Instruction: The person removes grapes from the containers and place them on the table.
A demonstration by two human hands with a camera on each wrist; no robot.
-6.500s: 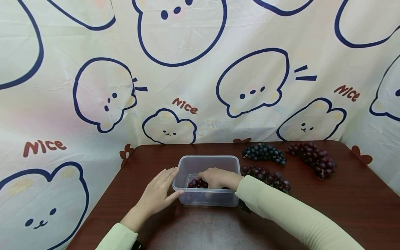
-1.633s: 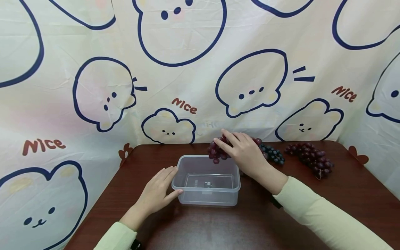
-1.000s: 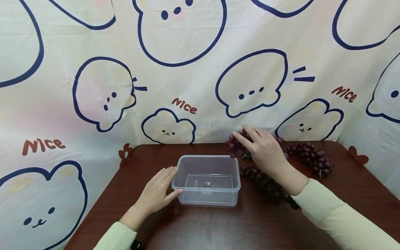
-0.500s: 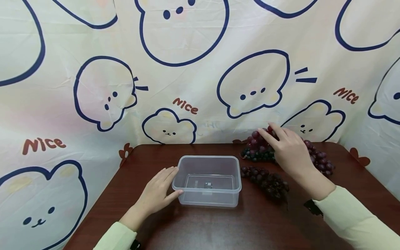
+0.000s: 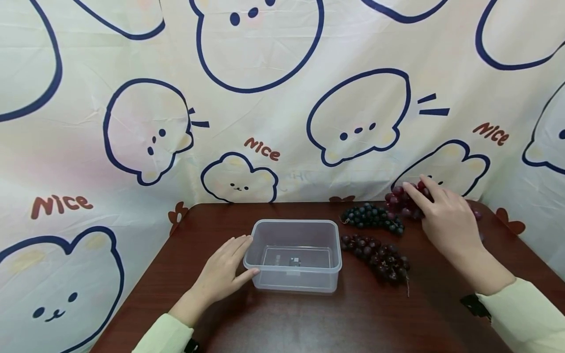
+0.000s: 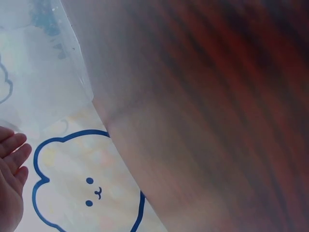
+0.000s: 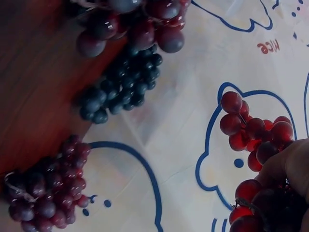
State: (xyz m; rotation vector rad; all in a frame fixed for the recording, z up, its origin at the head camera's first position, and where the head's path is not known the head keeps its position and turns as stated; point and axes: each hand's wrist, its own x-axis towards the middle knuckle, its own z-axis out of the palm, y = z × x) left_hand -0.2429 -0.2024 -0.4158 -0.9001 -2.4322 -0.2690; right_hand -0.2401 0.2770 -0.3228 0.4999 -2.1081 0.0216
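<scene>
My right hand [image 5: 452,223] holds a bunch of red grapes [image 5: 399,201] above the back right of the table. In the right wrist view, its red grapes [image 7: 256,128] show beyond the finger and below it; the palm side is mostly out of sight. My left hand [image 5: 225,269] rests against the left rim of a clear plastic container [image 5: 293,280], fingers straight and thumb at the front corner. Nothing but a small label shows on the container's floor. At the left wrist view's edge, the left hand's fingers [image 6: 14,150] show beside the blurred container.
A blue-black grape bunch [image 5: 371,215] lies at the back, right of the container. Nearer lies a dark purple bunch [image 5: 379,257] with its stem towards me. Another purplish-red bunch [image 7: 50,188] is mostly hidden behind the right hand in the head view. A printed cloth [image 5: 247,117] hangs behind the table.
The red grapes and my right hand were inside the container at first; both came up out of it, then moved right past the blue-black bunch. My left hand has stayed at the container's rim.
</scene>
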